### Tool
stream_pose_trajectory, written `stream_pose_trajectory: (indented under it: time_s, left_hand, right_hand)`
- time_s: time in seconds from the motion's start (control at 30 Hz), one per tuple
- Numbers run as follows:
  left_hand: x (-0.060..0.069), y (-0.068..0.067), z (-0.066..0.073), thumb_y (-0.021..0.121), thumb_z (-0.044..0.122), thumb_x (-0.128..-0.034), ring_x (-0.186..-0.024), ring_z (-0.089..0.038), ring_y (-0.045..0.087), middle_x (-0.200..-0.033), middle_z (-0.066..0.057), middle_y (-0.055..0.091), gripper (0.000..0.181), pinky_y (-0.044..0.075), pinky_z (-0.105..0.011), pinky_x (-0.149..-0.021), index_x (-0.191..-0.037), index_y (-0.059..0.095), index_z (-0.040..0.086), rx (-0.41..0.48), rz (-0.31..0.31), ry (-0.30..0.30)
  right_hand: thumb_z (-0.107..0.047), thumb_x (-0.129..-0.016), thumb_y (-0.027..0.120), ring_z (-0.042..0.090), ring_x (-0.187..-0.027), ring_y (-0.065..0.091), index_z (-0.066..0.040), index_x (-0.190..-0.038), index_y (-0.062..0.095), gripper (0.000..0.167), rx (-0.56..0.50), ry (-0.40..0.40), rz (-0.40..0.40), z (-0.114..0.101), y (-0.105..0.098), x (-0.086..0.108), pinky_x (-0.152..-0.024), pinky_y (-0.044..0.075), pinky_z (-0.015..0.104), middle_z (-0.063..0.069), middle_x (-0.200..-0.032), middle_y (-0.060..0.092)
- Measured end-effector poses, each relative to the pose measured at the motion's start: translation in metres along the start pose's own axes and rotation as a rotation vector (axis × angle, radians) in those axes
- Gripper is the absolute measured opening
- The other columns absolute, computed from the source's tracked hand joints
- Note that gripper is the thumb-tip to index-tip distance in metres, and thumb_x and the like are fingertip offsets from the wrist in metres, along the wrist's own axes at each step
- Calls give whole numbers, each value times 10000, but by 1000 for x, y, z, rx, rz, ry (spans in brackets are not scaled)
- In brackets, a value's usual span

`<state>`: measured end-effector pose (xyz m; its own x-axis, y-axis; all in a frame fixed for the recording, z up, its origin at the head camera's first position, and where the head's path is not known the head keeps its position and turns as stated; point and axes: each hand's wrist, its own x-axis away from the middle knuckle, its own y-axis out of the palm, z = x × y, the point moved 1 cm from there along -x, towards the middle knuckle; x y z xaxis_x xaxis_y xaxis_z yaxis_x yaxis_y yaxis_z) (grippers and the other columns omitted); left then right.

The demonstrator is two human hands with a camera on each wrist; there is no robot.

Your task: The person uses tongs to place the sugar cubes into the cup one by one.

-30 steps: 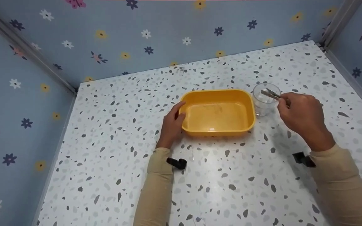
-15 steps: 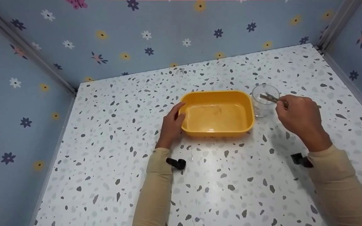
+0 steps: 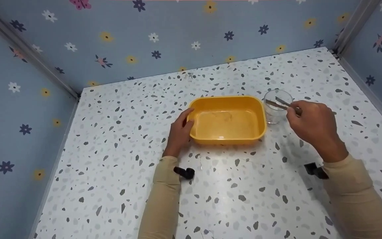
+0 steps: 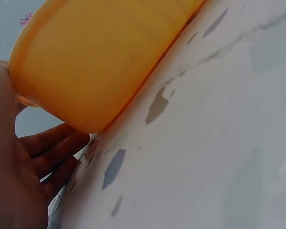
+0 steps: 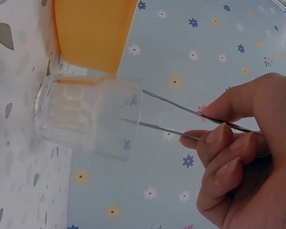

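Note:
A yellow rectangular plastic tub (image 3: 227, 125) stands on the speckled tabletop. My left hand (image 3: 178, 134) grips its left end by the rim; up close in the left wrist view, several fingers of that hand (image 4: 24, 160) spread beside the tub's lower edge. Just right of the tub is a clear drinking glass (image 3: 273, 116), upright. My right hand (image 3: 313, 125) pinches slim metal tongs (image 5: 169, 130) with toothed ends. The tongs' arms are apart, their tips at the glass's mouth, at least one inside. Whether the glass (image 5: 86, 114) holds anything cannot be made out.
Flowered blue panels (image 3: 177, 36) rise behind and at both sides of the white speckled table (image 3: 118, 139). A black wrist mount (image 3: 185, 173) sits on the left sleeve, and another black mount (image 3: 316, 170) on the right one.
The tongs' arms have spread wider, and their tips have shifted slightly left over the glass. My left hand keeps its hold on the tub. The whole head view has drifted slightly.

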<state>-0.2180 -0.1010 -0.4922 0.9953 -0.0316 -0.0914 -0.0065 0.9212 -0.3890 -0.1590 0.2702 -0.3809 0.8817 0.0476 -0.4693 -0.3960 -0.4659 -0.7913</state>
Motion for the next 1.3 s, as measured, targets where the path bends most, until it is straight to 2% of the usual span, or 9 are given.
stream_pose_trajectory:
  time_s: [0.2, 0.43, 0.63, 0.83, 0.97, 1.07, 1.3]
  left_hand:
    - [1, -1, 2, 506, 280, -1012, -1152, -115, 562, -1441, 74, 531, 423, 428, -320, -1029, -1431, 544, 318, 1, 4, 12]
    - [0, 0, 3, 506, 285, -1008, -1099, -135, 573, -1423, 55, 549, 426, 454, -333, -987, -1431, 544, 317, -18, -6, 7]
    - [-1, 0, 1, 505, 282, -1009, -1077, -135, 574, -1419, 59, 551, 419, 452, -330, -987, -1425, 551, 313, -26, 6, 4]
    - [0, 0, -2, 505, 292, -1005, -1153, -110, 557, -1447, 73, 532, 425, 429, -326, -1027, -1426, 545, 333, -8, 2, -5]
    - [-1, 0, -2, 506, 283, -1008, -1205, -96, 539, -1458, 76, 522, 426, 416, -323, -1048, -1428, 542, 340, 0, -4, 1]
    - [-1, -1, -2, 507, 279, -1013, -1227, -92, 528, -1463, 83, 516, 422, 411, -328, -1057, -1428, 539, 351, 9, -8, -2]
    - [0, -1, 0, 502, 274, -1019, -1231, -79, 524, -1465, 90, 513, 423, 404, -305, -1058, -1433, 535, 352, 9, -19, -12]
  right_hand:
    - [-87, -912, 547, 249, -515, 490, 56, -928, 753, 251, 4, -3, 10, -3, -1, -1, -470, 349, 382, 138, -696, 674]
    - [-113, -925, 576, 312, -640, 640, 68, -982, 752, 259, 7, 0, 23, -5, -6, 4, -559, 447, 475, 200, -825, 727]
    - [-148, -932, 611, 318, -676, 658, 62, -1001, 751, 262, -1, -10, 18, -9, -7, 9, -577, 451, 488, 198, -832, 729]
    - [-126, -919, 632, 305, -635, 644, 62, -992, 751, 234, -18, -46, 39, -11, -5, 13, -549, 448, 467, 189, -809, 726]
    - [-107, -912, 646, 237, -567, 549, 46, -1009, 764, 216, -52, -51, 28, -15, -7, 17, -524, 402, 353, 146, -771, 719]
    - [-98, -904, 659, 200, -568, 509, 31, -1018, 770, 204, -66, -54, 23, -18, -9, 22, -531, 374, 315, 118, -768, 718]
    - [-92, -886, 680, 244, -633, 635, 30, -1012, 769, 197, -62, -101, 53, -12, -10, 34, -580, 447, 424, 144, -823, 739]
